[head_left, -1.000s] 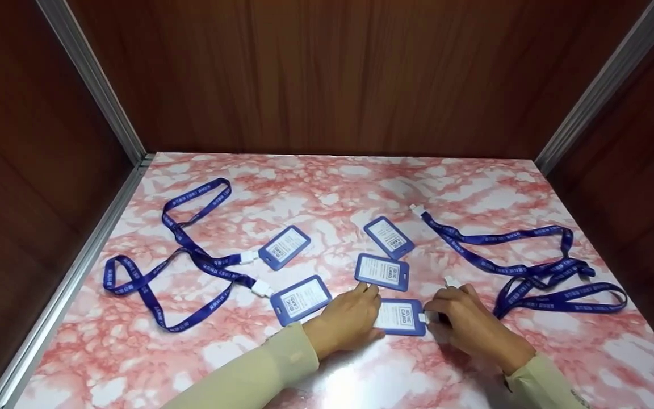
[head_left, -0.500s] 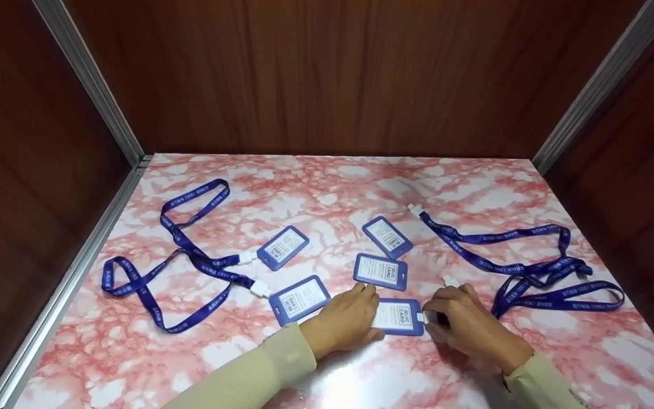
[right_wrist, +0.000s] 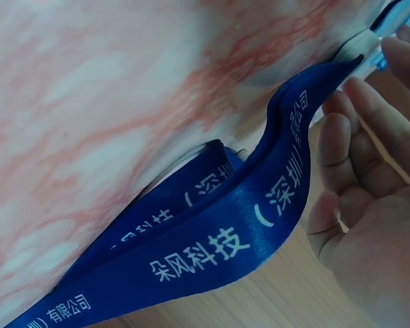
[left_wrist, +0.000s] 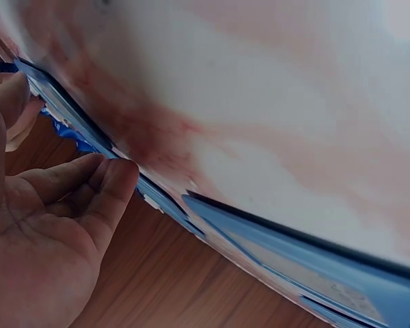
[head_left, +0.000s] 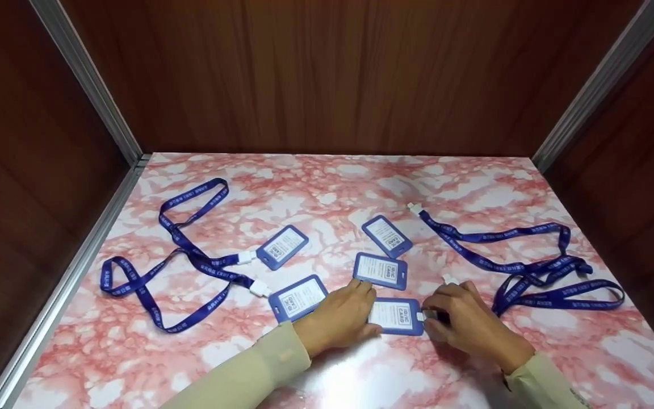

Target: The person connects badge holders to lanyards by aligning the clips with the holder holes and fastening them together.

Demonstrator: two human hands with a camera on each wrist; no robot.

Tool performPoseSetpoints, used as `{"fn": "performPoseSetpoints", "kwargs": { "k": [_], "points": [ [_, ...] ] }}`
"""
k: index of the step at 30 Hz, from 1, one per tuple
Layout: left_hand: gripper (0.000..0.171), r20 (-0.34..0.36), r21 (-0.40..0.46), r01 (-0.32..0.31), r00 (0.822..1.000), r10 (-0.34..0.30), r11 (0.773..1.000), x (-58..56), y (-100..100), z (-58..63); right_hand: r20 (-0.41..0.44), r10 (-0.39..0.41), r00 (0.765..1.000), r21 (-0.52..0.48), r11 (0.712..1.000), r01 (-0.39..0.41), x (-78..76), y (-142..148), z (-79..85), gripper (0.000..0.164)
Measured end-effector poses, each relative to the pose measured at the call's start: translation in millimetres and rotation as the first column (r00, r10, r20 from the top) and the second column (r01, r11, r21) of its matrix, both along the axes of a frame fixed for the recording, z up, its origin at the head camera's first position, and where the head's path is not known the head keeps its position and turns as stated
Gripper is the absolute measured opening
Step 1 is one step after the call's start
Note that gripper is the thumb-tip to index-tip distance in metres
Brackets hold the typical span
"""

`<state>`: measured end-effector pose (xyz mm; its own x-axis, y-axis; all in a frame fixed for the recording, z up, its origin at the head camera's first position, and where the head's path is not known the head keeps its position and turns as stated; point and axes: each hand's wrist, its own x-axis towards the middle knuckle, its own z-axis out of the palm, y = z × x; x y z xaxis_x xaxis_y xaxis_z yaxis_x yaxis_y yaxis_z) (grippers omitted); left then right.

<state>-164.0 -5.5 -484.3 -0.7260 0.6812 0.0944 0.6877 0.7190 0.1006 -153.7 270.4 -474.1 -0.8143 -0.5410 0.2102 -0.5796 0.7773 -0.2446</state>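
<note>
In the head view, a blue badge holder (head_left: pixel 396 316) lies on the table between the two hands. My left hand (head_left: pixel 341 315) holds its left end; in the left wrist view, the thumb and fingers (left_wrist: pixel 116 188) meet at its edge. My right hand (head_left: pixel 469 318) pinches the white clip (right_wrist: pixel 359 45) of a blue lanyard (right_wrist: pixel 212 246) at the holder's slotted right end. The clip's tip touches the slot area; whether it passes through is too small to tell. The lanyard's printed strap runs under and behind the right hand, partly hidden in the head view.
Two loose holders, one (head_left: pixel 381 271) nearer and one (head_left: pixel 387 236) farther, lie behind the hands. Left, two lanyards (head_left: pixel 145 289) end at two more holders (head_left: pixel 283 247). Right, another lanyard (head_left: pixel 508 234) and a white clip (head_left: pixel 450 279) lie by the right hand. Wooden panels (head_left: pixel 327 79) surround the table.
My left hand has shifted slightly left along the badge holder, showing more of its card and the thumb. The right hand stays at the clip. The other things have not moved.
</note>
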Motion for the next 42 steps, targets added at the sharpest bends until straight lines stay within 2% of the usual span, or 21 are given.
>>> {"fn": "performPoseSetpoints", "kwargs": {
  "k": [7, 14, 27, 36, 42],
  "points": [
    [0.067, -0.033, 0.022, 0.023, 0.999, -0.022, 1.0, -1.2, -6, 6.7, 0.017, -0.018, 1.0, 0.007, 1.0, 0.018, -0.1, -1, 2.4, 0.02],
    [0.07, -0.026, 0.012, 0.019, 0.999, -0.019, 1.0, -1.3, -11, 7.5, 0.017, -0.027, 0.999, -0.002, 1.0, 0.027, 1.4, 0, 1.4, 0.018],
    [0.067, -0.119, 0.02, 0.013, 0.993, -0.011, 1.0, -0.2, -21, 4.5, -0.058, -0.009, 0.998, -0.034, 0.999, 0.007, -0.2, 3, -0.1, 0.018],
    [0.069, -0.139, 0.01, -0.004, 0.99, 0.005, 1.0, -1.5, -27, 3.3, -0.091, -0.019, 0.996, -0.045, 0.999, 0.015, -2.1, 6, -0.3, 0.019],
    [0.071, -0.107, 0.034, -0.02, 0.994, 0.023, 0.999, -0.9, -32, 4.2, -0.083, -0.049, 0.995, -0.053, 0.998, 0.044, -2.1, 7, 0.5, 0.02]
  ]
}}
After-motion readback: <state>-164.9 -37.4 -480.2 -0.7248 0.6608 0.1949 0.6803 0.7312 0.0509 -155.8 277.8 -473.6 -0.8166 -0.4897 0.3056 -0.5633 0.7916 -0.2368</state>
